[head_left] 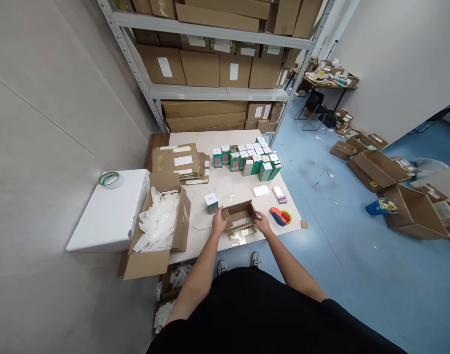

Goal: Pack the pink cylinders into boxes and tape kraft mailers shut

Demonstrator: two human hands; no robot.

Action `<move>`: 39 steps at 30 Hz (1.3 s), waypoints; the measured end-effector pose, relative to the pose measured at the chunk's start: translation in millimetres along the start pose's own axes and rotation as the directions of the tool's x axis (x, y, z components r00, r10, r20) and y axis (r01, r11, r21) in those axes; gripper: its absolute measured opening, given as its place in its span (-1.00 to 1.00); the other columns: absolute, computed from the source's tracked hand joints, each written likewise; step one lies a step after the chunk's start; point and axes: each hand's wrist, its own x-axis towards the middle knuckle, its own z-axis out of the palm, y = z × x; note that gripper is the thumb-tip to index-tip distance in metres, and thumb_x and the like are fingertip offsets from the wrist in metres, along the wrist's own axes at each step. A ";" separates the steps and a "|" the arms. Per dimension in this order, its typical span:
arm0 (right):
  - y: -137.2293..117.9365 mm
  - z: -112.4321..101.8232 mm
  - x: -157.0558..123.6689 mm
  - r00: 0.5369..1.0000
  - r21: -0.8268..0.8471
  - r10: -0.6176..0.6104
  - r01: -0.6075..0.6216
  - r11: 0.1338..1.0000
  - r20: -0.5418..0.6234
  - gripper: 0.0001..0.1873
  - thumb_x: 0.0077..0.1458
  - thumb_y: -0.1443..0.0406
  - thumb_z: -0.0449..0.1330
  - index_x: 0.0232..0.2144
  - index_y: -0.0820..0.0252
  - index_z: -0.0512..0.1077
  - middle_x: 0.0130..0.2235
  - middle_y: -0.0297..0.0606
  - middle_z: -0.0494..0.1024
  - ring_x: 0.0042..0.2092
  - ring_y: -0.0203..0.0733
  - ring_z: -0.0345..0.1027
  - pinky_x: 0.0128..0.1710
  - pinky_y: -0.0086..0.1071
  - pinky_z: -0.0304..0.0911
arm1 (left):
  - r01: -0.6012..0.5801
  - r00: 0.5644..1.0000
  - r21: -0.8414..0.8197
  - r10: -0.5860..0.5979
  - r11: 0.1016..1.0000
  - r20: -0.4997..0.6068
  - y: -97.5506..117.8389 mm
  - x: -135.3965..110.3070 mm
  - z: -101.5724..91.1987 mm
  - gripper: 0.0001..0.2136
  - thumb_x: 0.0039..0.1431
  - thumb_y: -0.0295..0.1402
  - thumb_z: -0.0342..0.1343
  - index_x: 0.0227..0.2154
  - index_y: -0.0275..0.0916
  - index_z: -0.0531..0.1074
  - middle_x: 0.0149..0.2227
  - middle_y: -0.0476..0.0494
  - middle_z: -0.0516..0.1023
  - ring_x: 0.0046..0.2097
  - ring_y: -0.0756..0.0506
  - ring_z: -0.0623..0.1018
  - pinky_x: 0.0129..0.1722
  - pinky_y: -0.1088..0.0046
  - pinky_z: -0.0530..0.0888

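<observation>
A small open cardboard box (240, 216) stands near the front edge of the pale table (232, 184), its flaps up. My left hand (219, 220) grips its left side, and my right hand (262, 222) holds its right end. A shiny gold packet (242, 232) lies just in front of the box, partly hidden by it. To the left sits one green and white carton (211, 202). On the right lie an orange and blue tape dispenser (280, 217), white cards (260, 191) and a small stack of purple-edged cards (279, 194).
Several rows of green and white cartons (245, 160) stand at the table's back, beside flattened cardboard (180, 162). An open carton of white plastic bags (158, 221) sits at the left. Loaded metal shelving (210, 64) rises behind; opened cartons (379, 169) litter the blue floor.
</observation>
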 end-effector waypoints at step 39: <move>21.5 -25.2 24.7 0.977 -0.167 0.056 -0.021 0.986 0.206 -0.71 0.05 0.05 0.34 -0.23 0.05 0.61 -0.12 -0.25 0.68 -0.03 0.01 0.55 0.07 -0.14 0.38 | 0.194 0.950 -0.069 -0.170 0.979 0.261 -23.3 -10.0 -0.1 -0.33 -0.08 -0.41 0.36 0.19 -0.14 0.50 0.39 -0.27 0.31 0.43 -0.35 0.26 0.38 0.10 0.25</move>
